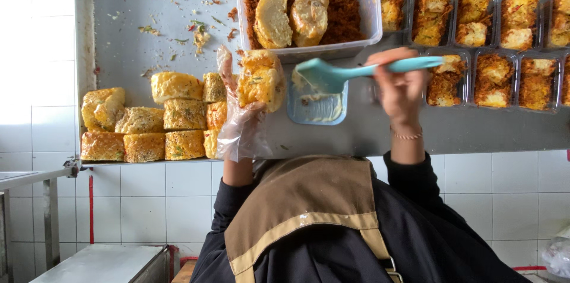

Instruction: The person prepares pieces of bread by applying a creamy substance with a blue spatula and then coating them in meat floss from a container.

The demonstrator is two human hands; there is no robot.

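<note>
Two hands work over a steel table (380,134).
Left hand (237,108), in a clear plastic glove, grips a bread piece (261,80); right hand (399,84) clasps a teal spatula (356,71), its long axis pointing left at the bread just beside it.

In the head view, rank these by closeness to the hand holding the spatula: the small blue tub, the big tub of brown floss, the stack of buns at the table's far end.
From the bare hand gripping the teal spatula:
1. Small blue tub, just beside it, under the spatula blade.
2. Big floss tub, above it in the picture.
3. Bun stack, past the gloved hand, at the picture's left.
</note>
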